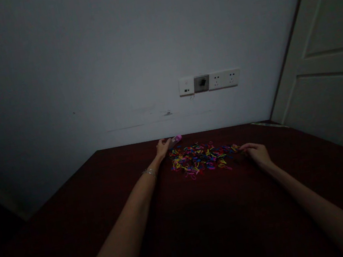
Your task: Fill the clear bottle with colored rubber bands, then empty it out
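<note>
A loose, flat heap of small, many-coloured rubber bands lies near the far side of the dark red table. At its upper left, my left hand is closed round a small clear bottle with a pink cap, tipped on its side with the cap pointing right. A bracelet circles my left wrist. My right hand is at the heap's right edge, fingers curled and pressed together, the tips by a few yellow and pink bands. Whatever lies between those fingertips is too small and dark to make out.
The dark red table runs back to a pale wall. Sockets and switches are set in the wall above the table. A white panelled door stands at the right. The room is dim.
</note>
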Demonstrator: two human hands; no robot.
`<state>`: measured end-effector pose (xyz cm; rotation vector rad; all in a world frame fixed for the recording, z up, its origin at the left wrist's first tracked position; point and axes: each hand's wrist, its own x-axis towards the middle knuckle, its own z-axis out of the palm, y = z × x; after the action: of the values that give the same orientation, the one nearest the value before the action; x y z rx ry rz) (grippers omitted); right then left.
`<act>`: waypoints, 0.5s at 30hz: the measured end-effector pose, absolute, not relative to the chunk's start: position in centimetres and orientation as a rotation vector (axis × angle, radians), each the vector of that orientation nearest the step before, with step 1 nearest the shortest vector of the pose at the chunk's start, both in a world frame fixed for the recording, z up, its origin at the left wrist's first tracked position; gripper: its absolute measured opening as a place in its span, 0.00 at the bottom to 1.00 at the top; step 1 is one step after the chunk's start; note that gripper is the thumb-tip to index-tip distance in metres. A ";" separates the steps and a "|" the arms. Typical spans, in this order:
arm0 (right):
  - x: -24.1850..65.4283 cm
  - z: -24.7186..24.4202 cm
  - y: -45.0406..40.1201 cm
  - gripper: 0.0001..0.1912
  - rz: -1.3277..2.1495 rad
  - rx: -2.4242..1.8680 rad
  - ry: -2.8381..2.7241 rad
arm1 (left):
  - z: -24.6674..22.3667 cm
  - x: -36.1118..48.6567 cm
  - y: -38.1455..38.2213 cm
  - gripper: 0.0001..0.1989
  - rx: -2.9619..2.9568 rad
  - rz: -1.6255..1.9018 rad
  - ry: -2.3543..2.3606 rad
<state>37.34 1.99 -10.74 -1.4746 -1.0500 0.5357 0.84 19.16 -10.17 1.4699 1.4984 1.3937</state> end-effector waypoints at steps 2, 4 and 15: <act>37.4 -10.9 2.1 0.14 0.552 -1.464 -1.049 | -10.1 0.4 19.0 0.21 1.481 1.440 1.542; 37.5 -11.1 2.2 0.14 0.575 -1.463 -1.042 | -10.0 0.1 18.8 0.18 1.488 1.479 1.582; 36.8 -10.6 1.7 0.14 0.541 -1.463 -1.059 | -9.3 0.9 18.1 0.22 1.739 1.148 1.637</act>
<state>36.79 1.71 -10.56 -1.4635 -1.0586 0.5410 0.87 18.13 -9.30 1.7388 1.6373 1.1478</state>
